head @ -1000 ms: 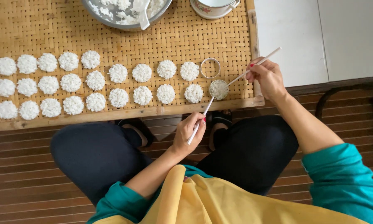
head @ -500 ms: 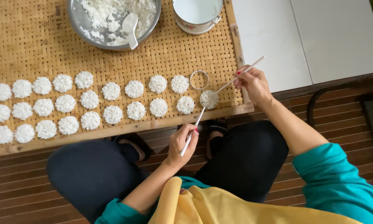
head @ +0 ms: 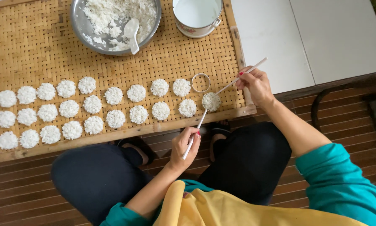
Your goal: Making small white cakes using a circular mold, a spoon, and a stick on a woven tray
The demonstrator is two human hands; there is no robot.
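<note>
Your left hand [head: 184, 144] sits low over your lap, its grip pinched around a thin white stick [head: 195, 136] whose far end runs up to the ring mould [head: 212, 101] at the near edge of the woven tray [head: 37, 46]. Your right hand [head: 255, 85] hovers at the tray's right rim, its grip closed on a second white stick [head: 243, 76], slanted, with its lower tip touching that same mould. The mould is packed level with white rice and lies at the right end of the nearest rows of rice cakes [head: 137, 114], just beside the last cake. Right behind it rests an empty metal ring [head: 201, 82], flat on the weave. The round white cakes run leftwards in three neat rows, each apart from its neighbour. At the far side of the tray stands a metal bowl [head: 80, 26] of loose rice with a white spoon [head: 132, 32] lying in it, and beside that a white enamel pot [head: 196, 17]. To the right of the tray lies a pale bench [head: 322, 37].
</note>
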